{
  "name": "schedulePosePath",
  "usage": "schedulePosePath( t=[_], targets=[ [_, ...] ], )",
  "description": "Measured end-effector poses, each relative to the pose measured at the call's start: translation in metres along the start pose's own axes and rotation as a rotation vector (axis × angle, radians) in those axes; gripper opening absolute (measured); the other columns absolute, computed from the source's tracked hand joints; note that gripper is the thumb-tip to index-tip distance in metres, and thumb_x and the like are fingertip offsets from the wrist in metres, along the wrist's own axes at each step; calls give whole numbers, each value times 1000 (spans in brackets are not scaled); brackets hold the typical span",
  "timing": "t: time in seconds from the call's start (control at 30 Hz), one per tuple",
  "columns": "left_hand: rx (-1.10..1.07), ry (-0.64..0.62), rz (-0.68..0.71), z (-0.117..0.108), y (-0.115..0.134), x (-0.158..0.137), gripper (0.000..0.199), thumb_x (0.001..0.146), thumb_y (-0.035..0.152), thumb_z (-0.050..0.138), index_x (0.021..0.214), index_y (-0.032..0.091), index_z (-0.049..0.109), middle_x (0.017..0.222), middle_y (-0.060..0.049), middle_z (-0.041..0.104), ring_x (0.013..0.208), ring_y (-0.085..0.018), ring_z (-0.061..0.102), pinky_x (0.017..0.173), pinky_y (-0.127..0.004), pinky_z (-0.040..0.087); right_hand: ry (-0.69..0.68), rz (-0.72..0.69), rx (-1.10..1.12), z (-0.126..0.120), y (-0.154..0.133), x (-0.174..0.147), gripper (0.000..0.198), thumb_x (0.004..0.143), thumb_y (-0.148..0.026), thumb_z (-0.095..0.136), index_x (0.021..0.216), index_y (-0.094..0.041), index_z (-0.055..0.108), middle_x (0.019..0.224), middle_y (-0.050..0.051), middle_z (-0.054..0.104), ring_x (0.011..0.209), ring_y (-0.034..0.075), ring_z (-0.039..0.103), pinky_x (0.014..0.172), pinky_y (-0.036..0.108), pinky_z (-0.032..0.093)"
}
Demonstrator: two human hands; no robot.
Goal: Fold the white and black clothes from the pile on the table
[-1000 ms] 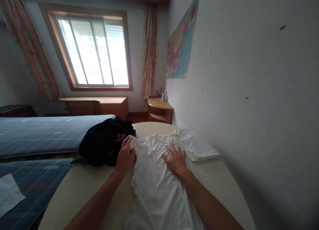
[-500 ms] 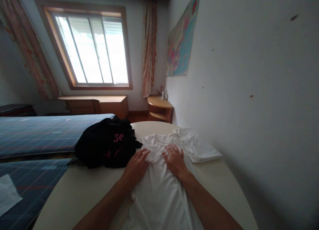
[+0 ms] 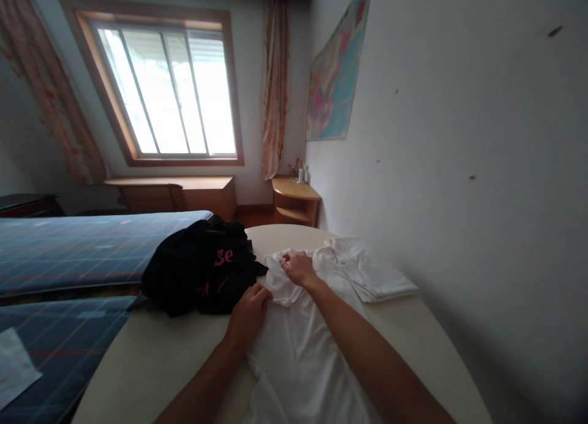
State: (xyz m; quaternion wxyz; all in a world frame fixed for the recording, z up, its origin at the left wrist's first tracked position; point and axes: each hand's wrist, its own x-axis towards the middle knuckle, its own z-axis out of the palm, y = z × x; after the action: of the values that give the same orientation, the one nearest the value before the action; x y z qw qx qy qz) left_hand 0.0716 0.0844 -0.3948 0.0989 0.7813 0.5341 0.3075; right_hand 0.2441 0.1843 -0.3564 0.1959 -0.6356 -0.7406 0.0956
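Observation:
A white garment (image 3: 298, 344) lies lengthwise on the pale round table (image 3: 169, 350), its far end partly folded over. My left hand (image 3: 252, 307) is closed at the garment's left edge, pinching the cloth there. Farther up, my right hand (image 3: 297, 268) reaches across the far end with curled fingers closed on the fabric near the fold. Beside it on the right rests a folded white garment (image 3: 374, 277). A heap of black cloth with pink lettering (image 3: 193, 271) sits left of my left hand.
Left of the table are mattresses in blue plaid (image 3: 92, 246), with a white sheet-like piece (image 3: 16, 366) on the nearer one. A white wall (image 3: 459, 228) runs close along the right side. A corner shelf (image 3: 294, 191) and a wooden desk (image 3: 211, 194) stand beyond.
My right hand has moved left and farther up the garment, its spread fingers now curled on the cloth. My left hand's fingers have closed at the left edge.

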Motion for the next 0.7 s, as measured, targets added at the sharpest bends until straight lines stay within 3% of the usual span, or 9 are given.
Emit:
schedulePosePath(
  t=[0.17,0.27,0.5,0.7],
  targets=[
    [-8,28,11,-1,-2,-1,25,88,7,45,90,22,65,99,-3,65,95,-18,61,85,-29,47,-66,74,32,16,-28,25,50,91,-59,45,105,-21,75,113,11,73,119,31,55,97,41,39],
    [-8,33,10,-1,-2,-1,26,88,6,45,90,23,64,99,-2,64,95,-18,61,85,-28,47,-101,145,56,26,-34,33,46,88,-56,50,95,-19,76,110,14,73,116,33,58,97,45,39],
    [-15,66,-28,2,-2,0,25,88,4,45,87,22,62,99,-3,63,94,-18,59,84,-29,46,-81,272,187,33,-30,55,39,95,-45,41,115,-21,65,117,10,71,114,28,61,95,45,42],
    [-61,118,-58,7,-10,1,20,90,8,44,84,20,59,102,-4,60,88,-16,61,82,-28,48,-74,214,288,40,-26,54,35,94,-43,50,121,-24,59,111,7,72,110,26,64,97,46,41]
  ],
)
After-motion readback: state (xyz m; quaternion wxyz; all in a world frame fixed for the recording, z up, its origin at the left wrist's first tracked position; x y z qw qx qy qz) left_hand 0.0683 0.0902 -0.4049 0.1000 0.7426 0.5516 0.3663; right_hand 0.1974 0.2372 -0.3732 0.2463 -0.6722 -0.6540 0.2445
